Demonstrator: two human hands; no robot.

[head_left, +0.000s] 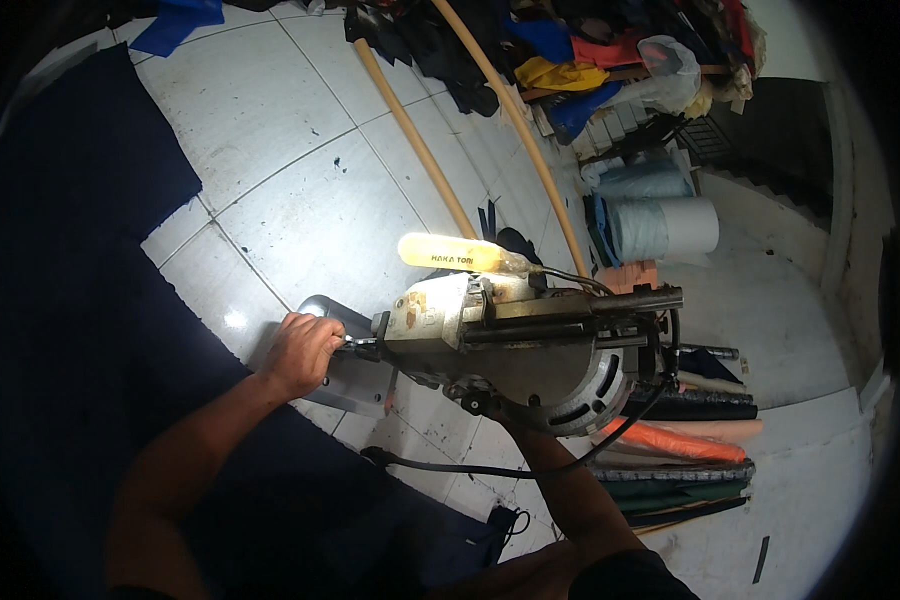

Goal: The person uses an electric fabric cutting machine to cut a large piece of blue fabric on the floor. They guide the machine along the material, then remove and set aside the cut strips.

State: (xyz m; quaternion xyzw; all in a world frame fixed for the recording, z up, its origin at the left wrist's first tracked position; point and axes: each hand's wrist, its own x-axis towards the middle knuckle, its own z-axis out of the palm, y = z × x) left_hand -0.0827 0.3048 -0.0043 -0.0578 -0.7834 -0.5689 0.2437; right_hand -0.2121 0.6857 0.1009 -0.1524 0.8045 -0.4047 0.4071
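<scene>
Cutting machine [515, 345] lies sideways, base toward left hand [300, 352].

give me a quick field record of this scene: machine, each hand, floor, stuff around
machine: electric fabric cutting machine, metal, worn, with a yellow handle on top and a black cable trailing below
left hand: left hand closed on a part at the machine's front end, over its flat metal base plate
right hand: hidden under the machine; only the forearm shows
floor: white tiles, dark navy cloth spread at left
around: fabric rolls at right, two long tan tubes, piled coloured cloth at top
</scene>
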